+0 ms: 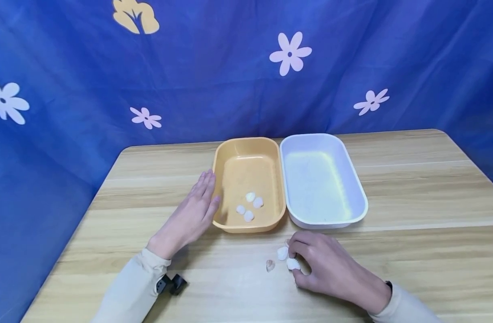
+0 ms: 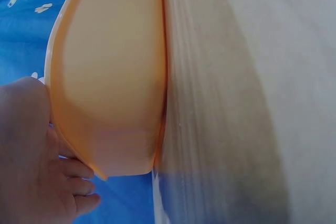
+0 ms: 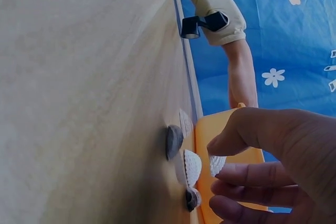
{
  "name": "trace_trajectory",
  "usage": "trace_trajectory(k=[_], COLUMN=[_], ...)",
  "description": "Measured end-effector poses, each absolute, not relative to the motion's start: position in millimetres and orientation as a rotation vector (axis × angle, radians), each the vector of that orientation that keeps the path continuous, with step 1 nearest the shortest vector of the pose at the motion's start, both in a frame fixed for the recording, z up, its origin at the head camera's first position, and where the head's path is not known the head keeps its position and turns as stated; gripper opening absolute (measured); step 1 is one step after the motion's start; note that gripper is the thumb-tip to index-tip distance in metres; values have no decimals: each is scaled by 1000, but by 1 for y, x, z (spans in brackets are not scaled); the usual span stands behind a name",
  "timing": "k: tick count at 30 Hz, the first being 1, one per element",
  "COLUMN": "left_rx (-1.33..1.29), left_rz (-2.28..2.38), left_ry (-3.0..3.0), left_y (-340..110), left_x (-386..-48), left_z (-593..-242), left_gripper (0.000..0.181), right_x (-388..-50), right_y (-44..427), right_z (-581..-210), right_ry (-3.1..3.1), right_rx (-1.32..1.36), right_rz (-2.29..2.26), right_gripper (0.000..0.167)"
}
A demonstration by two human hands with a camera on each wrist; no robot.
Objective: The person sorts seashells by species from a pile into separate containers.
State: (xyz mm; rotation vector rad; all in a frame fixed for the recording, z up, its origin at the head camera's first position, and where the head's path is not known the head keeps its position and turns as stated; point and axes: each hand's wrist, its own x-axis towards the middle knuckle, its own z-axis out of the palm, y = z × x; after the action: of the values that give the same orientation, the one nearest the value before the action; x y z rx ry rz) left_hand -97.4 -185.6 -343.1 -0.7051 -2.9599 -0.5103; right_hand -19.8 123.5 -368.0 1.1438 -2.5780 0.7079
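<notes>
My right hand (image 1: pixel 331 269) pinches a white ridged shell (image 1: pixel 293 264) between thumb and fingers, low over the table in front of the trays; the right wrist view shows the pinched shell (image 3: pixel 216 165) too. Beside it lie another white shell (image 1: pixel 283 253) and a small brownish shell (image 1: pixel 270 265), with one more partly hidden by the fingers. My left hand (image 1: pixel 190 215), fingers straight, rests against the left side of the orange tray (image 1: pixel 248 229). Several white shells (image 1: pixel 248 216) lie in that tray's near half. In the left wrist view the hand (image 2: pixel 47 166) touches the tray's rim.
A white tray (image 1: pixel 327 223) stands directly right of the orange one, with no shells in it. Both stand on a wooden table (image 1: pixel 424 197) before a blue curtain (image 1: pixel 214 67) with flower prints. A black device (image 1: pixel 177 284) is on my left wrist.
</notes>
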Motion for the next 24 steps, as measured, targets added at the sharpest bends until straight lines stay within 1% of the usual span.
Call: trace_trajectory(k=[12,18,24], left_rx=[-702,-704,-690], left_rz=[-540,-561,-553], left_ry=[-2943,-2963,-2984], left_y=[-185,-183,-184], left_x=[-99,-100,-99], left_z=[-345,-342,-340], left_gripper=[62,63,63], right_x=[-24,-24,-30], right_y=[127,129,132], right_z=[-365,-354,-333], right_ry=[-2605,-2548,-2527], right_rx=[1179,1208,1190], right_rz=[704,740,793], right_gripper=[18,18,19])
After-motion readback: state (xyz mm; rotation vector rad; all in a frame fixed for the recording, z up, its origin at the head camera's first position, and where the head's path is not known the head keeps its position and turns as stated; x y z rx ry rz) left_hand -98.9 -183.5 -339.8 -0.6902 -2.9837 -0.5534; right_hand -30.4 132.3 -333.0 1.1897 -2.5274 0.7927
